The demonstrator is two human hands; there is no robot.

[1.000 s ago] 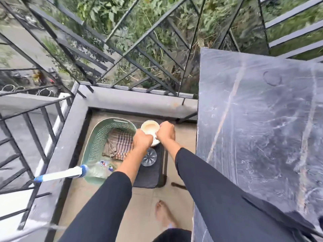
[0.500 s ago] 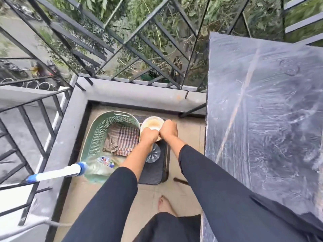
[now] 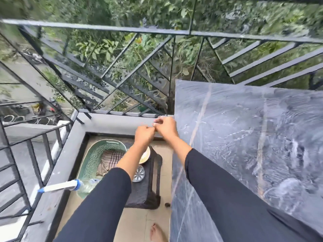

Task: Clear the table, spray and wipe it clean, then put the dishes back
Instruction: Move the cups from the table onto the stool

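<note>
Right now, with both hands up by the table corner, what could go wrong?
1. The left hand and right hand pinch a small pale thing, too blurred to name, beside the table, not over it; a slip would likely drop it.
2. The table looks streaked, maybe wet, so dishes might slide.
3. The bowl and glass sit on a stool under the left arm; a bump could tip them.

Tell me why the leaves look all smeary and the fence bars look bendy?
In the head view the leaves and the table at far right are smeared, likely motion blur; the left hand and right hand are soft too, while the green basket looks crisper; the railing looks bent because that view's lens is wide-angle; its light is soft, without hard shadows.
</note>
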